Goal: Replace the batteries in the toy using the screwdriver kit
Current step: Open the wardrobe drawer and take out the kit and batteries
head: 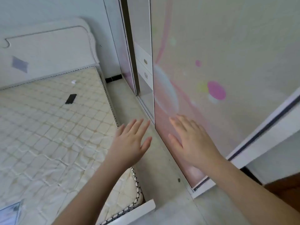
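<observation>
Both hands, left (pixel 129 140) and right (pixel 191 140), spread flat, empty, beside wardrobe door (pixel 227 62).

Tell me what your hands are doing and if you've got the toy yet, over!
Both hands open: left hand, right hand. Right flat by the wardrobe door. No toy or screwdriver kit in view.

You've got a bare quilted mattress (pixel 48 127) w/ white headboard (pixel 48 49) on the left. Sliding wardrobe door (pixel 227 62), pink-patterned, stands right; pale tiled floor (pixel 155 159) runs btwn them.
</observation>
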A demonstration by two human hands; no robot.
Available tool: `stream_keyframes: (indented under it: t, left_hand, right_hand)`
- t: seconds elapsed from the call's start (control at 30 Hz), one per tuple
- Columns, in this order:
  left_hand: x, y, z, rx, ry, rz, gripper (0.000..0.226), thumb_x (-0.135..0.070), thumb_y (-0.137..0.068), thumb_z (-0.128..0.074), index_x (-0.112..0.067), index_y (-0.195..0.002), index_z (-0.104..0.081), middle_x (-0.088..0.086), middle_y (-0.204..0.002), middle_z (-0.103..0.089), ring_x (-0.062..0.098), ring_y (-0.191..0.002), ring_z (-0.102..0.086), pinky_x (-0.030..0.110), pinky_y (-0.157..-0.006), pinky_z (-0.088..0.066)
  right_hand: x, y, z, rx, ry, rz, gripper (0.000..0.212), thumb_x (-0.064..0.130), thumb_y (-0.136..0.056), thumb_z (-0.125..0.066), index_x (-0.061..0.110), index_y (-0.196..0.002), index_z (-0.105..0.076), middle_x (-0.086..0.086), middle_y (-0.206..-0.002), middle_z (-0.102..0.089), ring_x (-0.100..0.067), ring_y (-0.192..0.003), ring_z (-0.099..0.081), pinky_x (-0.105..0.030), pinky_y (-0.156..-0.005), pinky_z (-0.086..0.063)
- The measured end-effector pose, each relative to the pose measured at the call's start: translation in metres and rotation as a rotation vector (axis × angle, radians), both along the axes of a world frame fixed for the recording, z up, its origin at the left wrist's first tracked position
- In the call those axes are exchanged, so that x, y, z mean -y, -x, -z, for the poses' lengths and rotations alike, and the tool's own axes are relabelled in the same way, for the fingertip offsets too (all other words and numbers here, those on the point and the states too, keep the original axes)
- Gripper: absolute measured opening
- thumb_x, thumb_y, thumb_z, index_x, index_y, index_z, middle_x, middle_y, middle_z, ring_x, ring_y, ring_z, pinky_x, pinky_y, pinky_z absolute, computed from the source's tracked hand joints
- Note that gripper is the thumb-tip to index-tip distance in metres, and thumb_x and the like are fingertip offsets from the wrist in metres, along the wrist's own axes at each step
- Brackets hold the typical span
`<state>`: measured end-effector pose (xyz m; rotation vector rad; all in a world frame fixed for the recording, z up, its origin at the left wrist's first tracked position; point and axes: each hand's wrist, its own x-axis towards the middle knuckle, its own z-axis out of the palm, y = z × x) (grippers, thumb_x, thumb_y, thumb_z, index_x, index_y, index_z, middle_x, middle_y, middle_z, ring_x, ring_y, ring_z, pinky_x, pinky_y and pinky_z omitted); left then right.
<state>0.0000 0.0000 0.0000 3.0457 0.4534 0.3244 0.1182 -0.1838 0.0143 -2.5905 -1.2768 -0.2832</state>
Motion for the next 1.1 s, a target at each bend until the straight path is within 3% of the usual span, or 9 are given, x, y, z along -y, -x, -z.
stream_keyframes:
  t: [0.37, 0.7, 1.1]
  left_hand:
    - [-0.027, -0.089, 0.014, -0.083, 0.007, -0.159, 0.062, -0.054, -0.093, -0.021, -0.030, -0.149, -0.035, -0.005, -0.151, -0.040, 0.020, -0.142, -0.033, 0.043, -0.113, -0.029]
    - [-0.070, -0.122, 0.012, -0.076, 0.103, -0.298, 0.071, -0.062, -0.086, 0.000, -0.040, -0.152, -0.011, -0.014, -0.160, -0.016, 0.010, -0.149, -0.009, 0.039, -0.120, -0.011]
    - [-0.232, -0.206, 0.017, -0.035, 0.025, -0.275, 0.071, -0.060, -0.088, -0.005, -0.036, -0.153, -0.019, -0.008, -0.158, -0.024, 0.017, -0.148, -0.015, 0.040, -0.120, -0.009]
  right_hand:
    - [-0.048, -0.097, 0.024, -0.069, -0.030, -0.079, 0.055, 0.043, -0.092, -0.032, 0.014, -0.134, -0.053, -0.007, -0.137, -0.054, -0.027, -0.126, -0.051, -0.040, -0.098, -0.046]
    - [-0.119, -0.141, 0.030, -0.165, -0.040, 0.000, 0.062, 0.046, -0.092, -0.024, 0.013, -0.139, -0.047, -0.011, -0.142, -0.050, -0.030, -0.132, -0.046, -0.043, -0.107, -0.038]
    - [-0.277, -0.218, 0.032, -0.130, -0.029, -0.015, 0.062, 0.045, -0.090, -0.026, 0.011, -0.135, -0.053, -0.013, -0.138, -0.054, -0.032, -0.126, -0.052, -0.045, -0.103, -0.042]
